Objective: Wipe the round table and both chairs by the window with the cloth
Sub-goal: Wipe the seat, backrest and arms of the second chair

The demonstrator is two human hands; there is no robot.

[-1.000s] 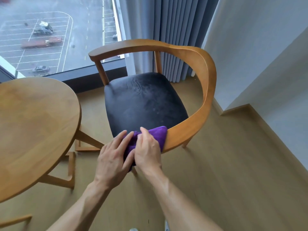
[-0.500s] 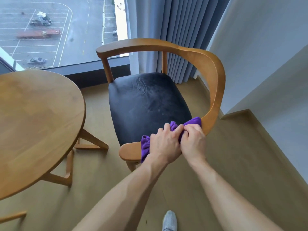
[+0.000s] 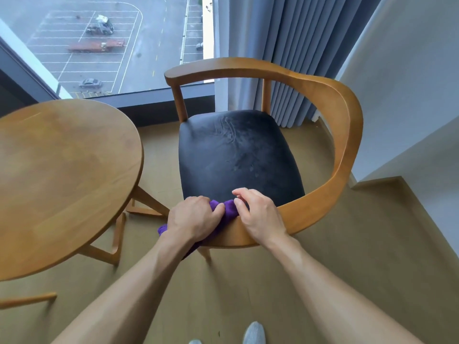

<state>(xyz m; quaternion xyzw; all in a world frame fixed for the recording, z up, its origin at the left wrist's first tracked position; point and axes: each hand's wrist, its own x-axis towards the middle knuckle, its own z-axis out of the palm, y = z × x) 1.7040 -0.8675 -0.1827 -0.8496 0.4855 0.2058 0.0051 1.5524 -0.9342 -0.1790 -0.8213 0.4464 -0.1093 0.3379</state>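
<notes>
The purple cloth (image 3: pixel 227 210) lies bunched over the near end of the wooden armrest of the chair (image 3: pixel 347 135), partly hanging down on its outer side. The left hand (image 3: pixel 192 219) is closed around the cloth, pressing it onto the wood. The right hand (image 3: pixel 260 214) rests on the armrest just beside it, fingertips pinching the cloth's edge. The round table (image 3: pixel 62 175) stands to the left, near the window (image 3: pixel 111 45).

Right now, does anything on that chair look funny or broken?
Nothing is broken. The wooden armchair's black leather seat has wavy creases near its back, and pale smudges or scuffs in the middle.
</notes>
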